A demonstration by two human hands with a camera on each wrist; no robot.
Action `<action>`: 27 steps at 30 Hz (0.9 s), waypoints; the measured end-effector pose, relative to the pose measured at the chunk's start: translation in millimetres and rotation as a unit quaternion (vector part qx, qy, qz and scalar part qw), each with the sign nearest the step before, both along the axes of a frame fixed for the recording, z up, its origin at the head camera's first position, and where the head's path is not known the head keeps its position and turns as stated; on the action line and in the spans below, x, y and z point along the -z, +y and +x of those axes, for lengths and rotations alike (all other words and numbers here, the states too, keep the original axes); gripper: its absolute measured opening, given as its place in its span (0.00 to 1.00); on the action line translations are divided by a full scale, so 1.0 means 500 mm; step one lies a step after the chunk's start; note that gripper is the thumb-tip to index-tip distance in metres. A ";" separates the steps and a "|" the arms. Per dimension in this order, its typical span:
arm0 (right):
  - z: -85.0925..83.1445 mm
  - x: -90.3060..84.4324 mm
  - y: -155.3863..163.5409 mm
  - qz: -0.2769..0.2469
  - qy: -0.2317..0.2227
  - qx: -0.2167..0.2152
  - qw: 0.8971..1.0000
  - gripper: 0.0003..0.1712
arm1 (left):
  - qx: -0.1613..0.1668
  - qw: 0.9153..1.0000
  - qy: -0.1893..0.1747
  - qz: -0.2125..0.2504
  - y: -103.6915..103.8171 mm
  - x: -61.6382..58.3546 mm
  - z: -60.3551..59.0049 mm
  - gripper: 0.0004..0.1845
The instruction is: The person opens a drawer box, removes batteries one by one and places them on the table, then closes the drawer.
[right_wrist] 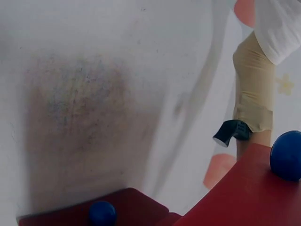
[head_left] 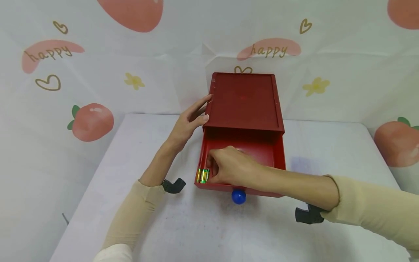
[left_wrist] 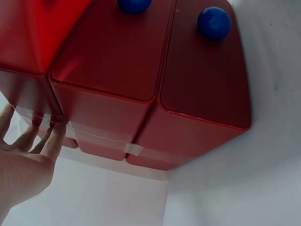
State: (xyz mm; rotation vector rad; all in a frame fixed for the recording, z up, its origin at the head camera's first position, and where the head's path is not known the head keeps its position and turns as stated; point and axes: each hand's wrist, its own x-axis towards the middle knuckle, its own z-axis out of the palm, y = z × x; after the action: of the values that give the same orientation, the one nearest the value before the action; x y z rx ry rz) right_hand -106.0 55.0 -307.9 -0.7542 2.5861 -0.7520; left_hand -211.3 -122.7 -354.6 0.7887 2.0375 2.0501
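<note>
A red drawer cabinet (head_left: 243, 102) stands on the table, its top drawer (head_left: 262, 151) pulled out. Inside the drawer's front left corner, a few green-gold batteries (head_left: 198, 175) stand side by side. My right hand (head_left: 237, 167) reaches into that corner, and its thumb and index finger pinch the rightmost battery (head_left: 207, 176) by its ends. With fingers extended, my left hand (head_left: 186, 127) rests against the cabinet's left side. In the left wrist view, its fingertips (left_wrist: 57, 129) touch the side wall near a strip of clear tape (left_wrist: 133, 149).
A blue knob (head_left: 238, 197) sticks out from the open drawer's front. Below it, closed drawers carry blue knobs (left_wrist: 214, 23) too. White table surface (head_left: 183, 225) lies around the cabinet, and a printed cloth (head_left: 183, 72) hangs behind. Black camera mounts (head_left: 174, 185) sit at both wrists.
</note>
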 end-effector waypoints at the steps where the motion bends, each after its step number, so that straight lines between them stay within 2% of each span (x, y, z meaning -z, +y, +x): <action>1: 0.000 0.000 0.000 -0.001 0.002 0.002 1.000 0.18 | 0.000 1.000 0.001 0.001 0.000 0.001 0.000 0.31; 15: -0.001 0.004 -0.001 0.004 0.029 -0.001 1.000 0.19 | 0.004 1.000 0.002 0.014 0.003 0.002 0.001 0.31; 21: -0.003 0.002 0.003 -0.012 0.018 0.003 1.000 0.18 | 0.004 1.000 -0.001 0.018 0.004 0.001 0.001 0.32; 27: -0.011 0.000 0.011 -0.044 0.027 -0.002 0.999 0.15 | 0.000 1.000 -0.006 0.017 0.005 -0.003 0.002 0.31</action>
State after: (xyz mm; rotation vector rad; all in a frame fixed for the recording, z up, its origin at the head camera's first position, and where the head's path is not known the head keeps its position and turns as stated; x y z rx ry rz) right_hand -111.4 60.7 -307.9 -0.8159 2.6143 -0.8620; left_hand -210.5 -120.0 -353.2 0.7811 2.0023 2.0883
